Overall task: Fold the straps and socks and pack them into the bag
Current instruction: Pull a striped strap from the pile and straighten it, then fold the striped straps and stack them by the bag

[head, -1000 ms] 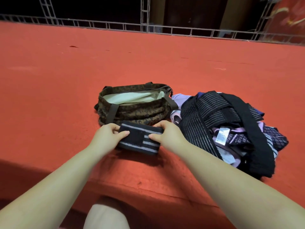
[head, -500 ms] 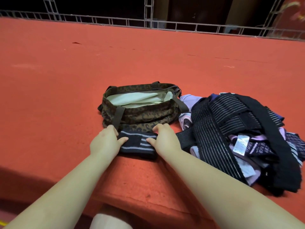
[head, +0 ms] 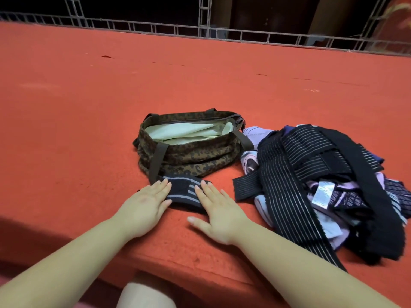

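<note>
Your left hand [head: 144,204] and right hand [head: 219,213] lie flat with the grip released, fingertips pressing the ends of the black strap with grey stripes [head: 183,192] on the red carpeted desk [head: 66,107], just in front of the open leopard-print fabric bag [head: 191,152]. The fold looks done; next, pick it up and drop it inside. The heap of black and lilac straps and socks [head: 322,185] hides its lower pieces

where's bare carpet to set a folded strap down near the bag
Bare red carpet lies left of the bag and beyond it to the railing. Crowded: right of the bag the clothes pile abuts it, and in front both hands press the folded strap.
</note>
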